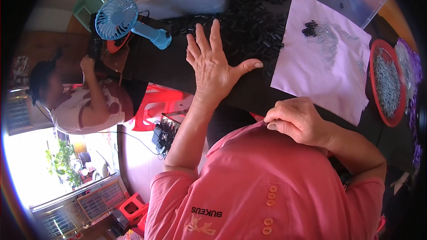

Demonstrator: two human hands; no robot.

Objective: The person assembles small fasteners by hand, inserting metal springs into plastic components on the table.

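My left hand (211,67) is open over the dark table (178,69), its fingers spread and thumb stretched out to the right. Its fingertips reach the near edge of a heap of small black tube-like pieces (251,31). Curled in front of my shirt, my right hand (297,121) has thumb and forefinger pressed together; whatever may be between them is too small to make out. Beyond it lies a pale pink sheet (293,69), bearing a scatter of thin silvery metal pieces (328,44) and a small cluster of black pieces (309,29).
A red dish (376,102) full of small metal pieces stands at the far right, beside a clear bag with purple edging (414,69). A blue fan (118,18) lies left of the heap. Grey bins (191,1) stand behind. A person (91,102) sits at left.
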